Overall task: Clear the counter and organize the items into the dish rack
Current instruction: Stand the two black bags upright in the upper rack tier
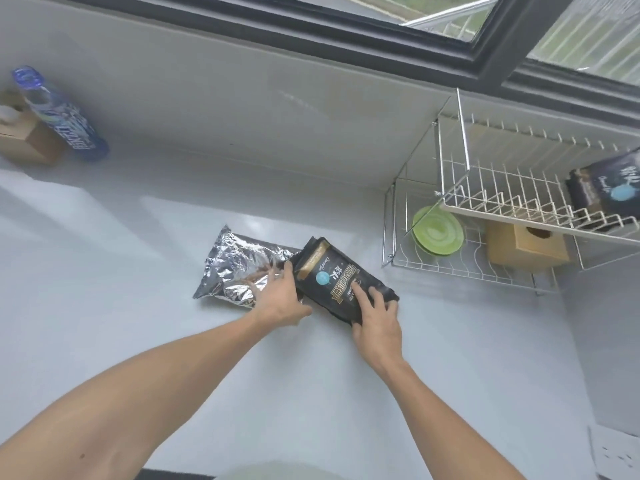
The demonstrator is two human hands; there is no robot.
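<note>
Head view, surface: a pale grey surface (138, 306) ran below a wall and a dark-framed window (381, 32).
Head view, black packet: a black packet (332, 277) with a round blue mark lay near the middle of the surface, its far end overlapping a silver foil bag (239, 263) lying just to its left.
Head view, left hand: the left hand (280, 296) lay at the seam between the foil bag and the black packet, fingers (263, 277) spread, thumb against the packet's left edge.
Head view, right hand: the right hand (377, 323) gripped the packet's near right corner, forefinger stretched flat over the printed face, the other fingers curled round the edge.
Head view, dish rack: a two-level wire dish rack (460, 202) stood at the right against the wall.
Head view, upper level: a second black packet (609, 188) leaned among the prongs.
Head view, lower level: a green plate (438, 230) stood tilted beside a brown box (526, 245).
Head view, far left: a blue bottle (62, 112) stood touching another brown box (24, 136).
</note>
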